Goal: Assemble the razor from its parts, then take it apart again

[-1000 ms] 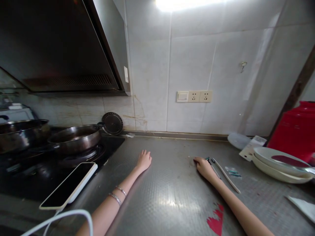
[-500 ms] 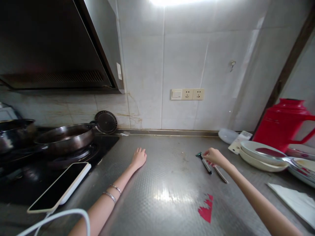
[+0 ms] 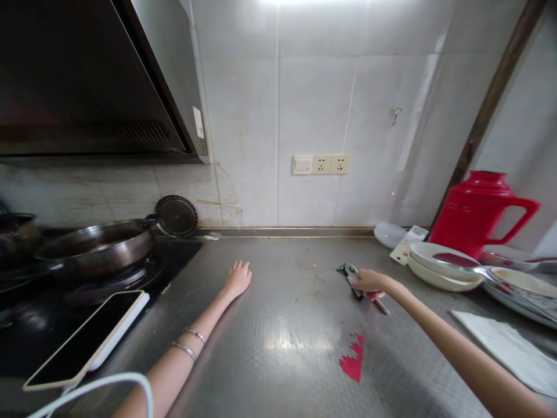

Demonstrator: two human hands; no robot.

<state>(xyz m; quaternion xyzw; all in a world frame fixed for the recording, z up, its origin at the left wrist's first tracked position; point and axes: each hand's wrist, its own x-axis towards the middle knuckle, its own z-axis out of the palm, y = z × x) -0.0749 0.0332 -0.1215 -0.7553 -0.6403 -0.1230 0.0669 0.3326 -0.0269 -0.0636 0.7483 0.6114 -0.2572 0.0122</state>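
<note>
My left hand (image 3: 238,277) lies on the steel counter (image 3: 278,313), palm down with fingers stretched forward, holding nothing. Two silver bracelets (image 3: 190,342) circle that forearm. My right hand (image 3: 369,282) is bent over a slim pen-like stick (image 3: 383,306) and reaches a razor (image 3: 350,281) with a dark handle and green-edged head. Its fingers are closed together around the stick's middle and at the razor's handle; which of the two they grip, I cannot tell. Both things still lie on the counter, side by side. Nearer me is a torn red paper piece (image 3: 354,360).
At left, a phone (image 3: 87,339) with a white cable lies by the black stove, which carries a steel pan (image 3: 100,249). A red thermos (image 3: 474,215), stacked bowls (image 3: 444,273), a white card (image 3: 408,244) and a white napkin (image 3: 505,348) stand or lie at right.
My right hand has moved from the stick's far end toward its middle and the razor's handle. My left hand stays put. The view has turned slightly right.
</note>
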